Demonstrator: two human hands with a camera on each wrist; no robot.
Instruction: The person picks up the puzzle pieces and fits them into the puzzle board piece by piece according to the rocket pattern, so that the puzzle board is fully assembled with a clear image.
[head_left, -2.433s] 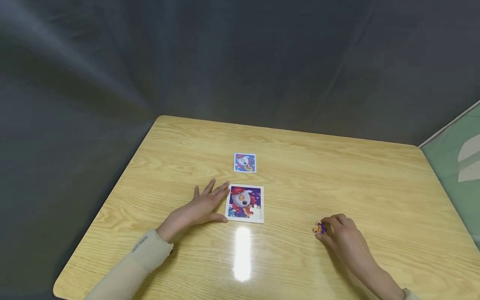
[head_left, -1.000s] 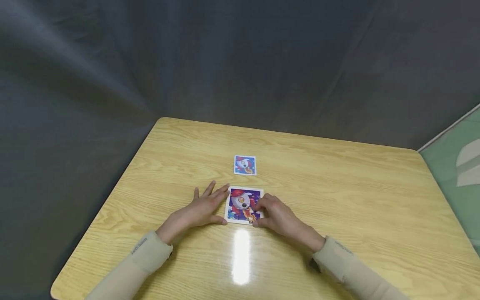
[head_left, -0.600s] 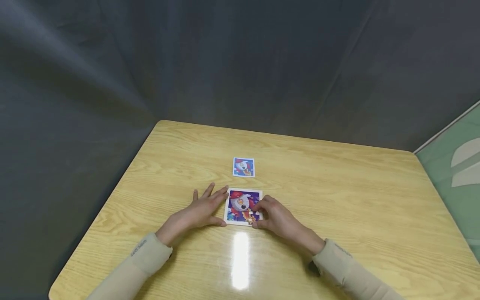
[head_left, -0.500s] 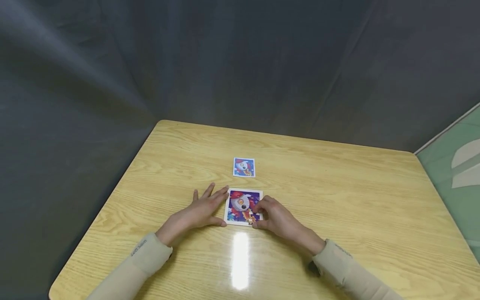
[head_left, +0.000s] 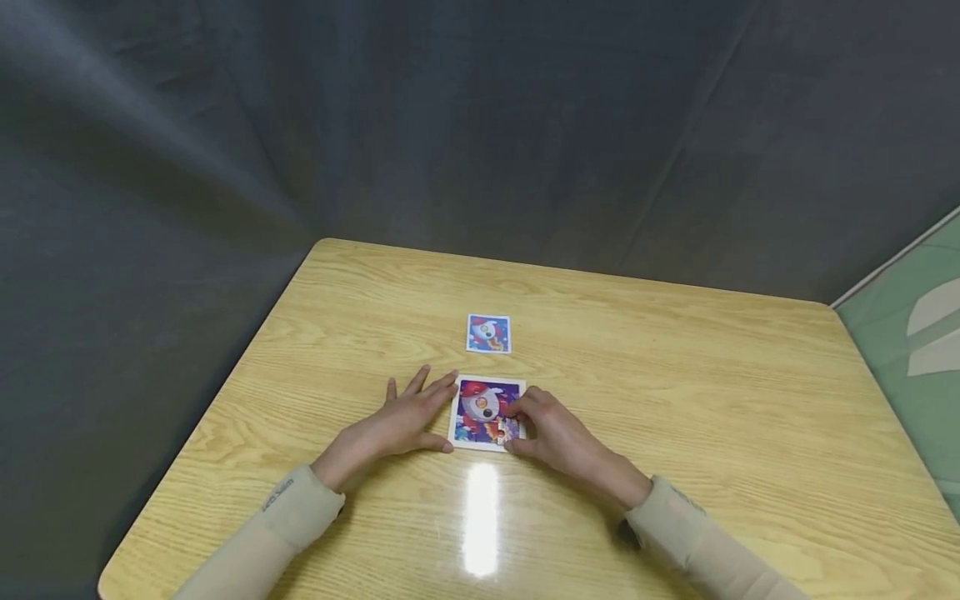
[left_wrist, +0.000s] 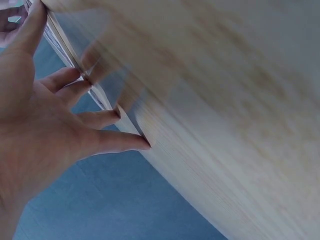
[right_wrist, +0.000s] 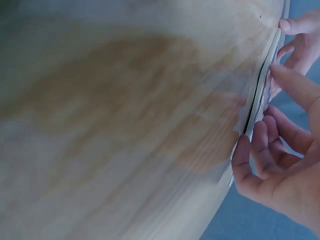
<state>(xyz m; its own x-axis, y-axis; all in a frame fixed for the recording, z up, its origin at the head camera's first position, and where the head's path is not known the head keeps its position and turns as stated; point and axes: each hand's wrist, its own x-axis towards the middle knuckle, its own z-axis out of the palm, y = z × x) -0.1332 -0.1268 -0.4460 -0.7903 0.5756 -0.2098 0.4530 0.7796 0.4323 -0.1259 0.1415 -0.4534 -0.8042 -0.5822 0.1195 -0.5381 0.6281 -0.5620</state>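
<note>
A square jigsaw puzzle (head_left: pixel 480 404) with a white frame lies flat on the table, showing a grey and red figure on purple. At its left edge rests my left hand (head_left: pixel 397 425), fingers spread, index finger and thumb touching the frame. My right hand (head_left: pixel 558 429) pinches a small puzzle piece (head_left: pixel 502 433) between thumb and index finger over the puzzle's lower right corner. The fingers partly cover that corner, so how the piece sits there cannot be told. Both wrist views show the left hand (left_wrist: pixel 55 120) and right hand (right_wrist: pixel 280 155) against the puzzle's thin edge, seen side-on.
Behind the puzzle lies a small square picture card (head_left: pixel 488 333) with a matching design. The wood-grain table (head_left: pixel 675 375) extends to both sides. A dark curtain (head_left: pixel 480 125) hangs behind it, and a green surface (head_left: pixel 930 333) is at the right.
My right hand has carried the piece from the table's right side leftward to the puzzle's lower right corner. Over the last second the piece has shifted slightly there. My left hand stays put.
</note>
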